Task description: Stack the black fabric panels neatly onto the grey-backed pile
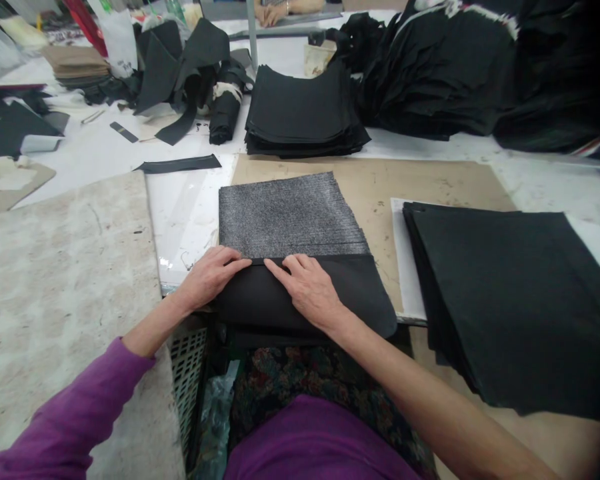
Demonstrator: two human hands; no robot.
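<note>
1. Black panel (355,293): matt, smooth-faced, lying broadly flat at the near side of the tan board (430,180); its near part reaches past the board's near edge. Right near corner rounded, right side slanting outward toward the wearer.
2. Same panel, far edge: narrow dark band running crosswise, nearly straight, roughly parallel to the board's far edge. Fold or separate strip: cannot tell.
3. Grey sheets (285,213): speckled, many, overlapped in a fan on the board's left part; right ends finely stepped. Near portion lies under the black panel.
</note>
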